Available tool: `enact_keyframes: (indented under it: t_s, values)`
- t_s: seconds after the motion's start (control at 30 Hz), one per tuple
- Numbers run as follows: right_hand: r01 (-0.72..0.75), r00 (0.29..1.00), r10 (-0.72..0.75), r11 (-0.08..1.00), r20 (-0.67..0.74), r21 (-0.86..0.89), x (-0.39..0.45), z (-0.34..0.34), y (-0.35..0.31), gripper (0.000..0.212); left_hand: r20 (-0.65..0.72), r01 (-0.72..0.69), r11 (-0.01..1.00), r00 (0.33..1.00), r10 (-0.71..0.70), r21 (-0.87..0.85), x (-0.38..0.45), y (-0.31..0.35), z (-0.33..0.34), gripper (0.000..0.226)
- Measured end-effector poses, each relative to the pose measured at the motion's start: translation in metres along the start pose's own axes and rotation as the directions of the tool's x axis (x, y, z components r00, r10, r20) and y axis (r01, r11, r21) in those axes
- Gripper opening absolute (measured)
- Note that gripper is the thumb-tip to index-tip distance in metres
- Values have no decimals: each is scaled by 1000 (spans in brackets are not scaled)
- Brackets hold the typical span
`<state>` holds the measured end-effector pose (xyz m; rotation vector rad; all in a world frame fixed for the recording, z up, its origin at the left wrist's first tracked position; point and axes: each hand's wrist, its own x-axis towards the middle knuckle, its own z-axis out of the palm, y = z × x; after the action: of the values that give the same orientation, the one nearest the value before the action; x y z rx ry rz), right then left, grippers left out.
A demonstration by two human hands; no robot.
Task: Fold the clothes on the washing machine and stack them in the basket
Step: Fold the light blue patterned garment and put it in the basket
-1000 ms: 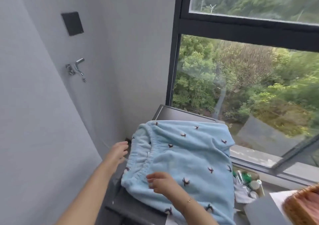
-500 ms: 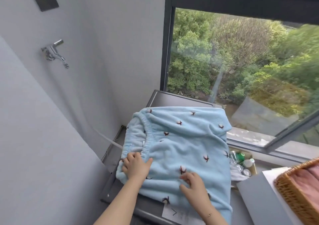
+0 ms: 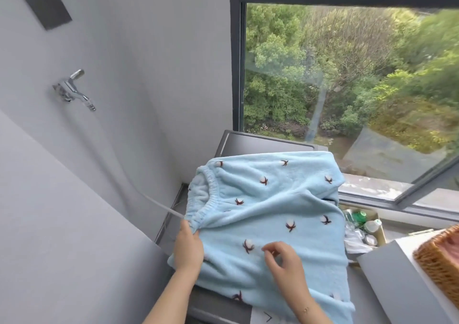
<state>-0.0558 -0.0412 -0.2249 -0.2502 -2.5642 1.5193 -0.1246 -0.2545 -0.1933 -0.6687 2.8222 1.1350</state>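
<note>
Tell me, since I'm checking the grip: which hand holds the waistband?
The left hand pinches the garment's elastic waistband; the right hand hovers over the cloth.

Grey walls meet beside a dark-framed window (image 3: pixel 347 75) — daylight and green trees beyond. Left of the window, a chrome tap (image 3: pixel 74 91) and a dark panel (image 3: pixel 44 4) above it.

We're looking at a pale blue fleece garment (image 3: pixel 268 214) dotted with white cotton bolls on dark brown stems, lying over a dark grey washing machine (image 3: pixel 250 142); a golden-brown wicker basket (image 3: pixel 437 269) is showing pink cloth (image 3: pixel 450 246) inside.
</note>
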Motion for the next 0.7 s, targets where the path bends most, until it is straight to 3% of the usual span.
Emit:
enact_keyframes:
  t_s: [0.1,0.17,0.27,0.33,0.43,0.57,0.7]
  values:
    - [17,997,-23,996,-68,-83,3,5,3,12,-5,16,999,1000,-16,-32,15,-14,-20,7]
    - [22,999,-29,972,-26,-235,4,17,3,35,29,35,998,999,-34,-46,28,-29,-29,2]
    - [25,988,60,846,141,-532,-6,47,-3,74,147,114,992,982,-119,46,48,-49,-31,27]
    - [32,991,66,739,120,-672,-12,59,-4,70,245,144,983,955,-168,114,56,-56,-30,44]
    - [-28,992,112,643,58,-766,-15,63,-5,61,346,157,988,927,-147,-2,53,-54,-31,42]
    - [-71,985,167,624,45,-778,-16,66,-16,59,282,98,991,957,-68,-91,52,-56,-28,26]
    - [-124,974,222,667,38,-735,-25,85,-21,63,162,58,998,985,-56,-7,56,-57,-29,22]
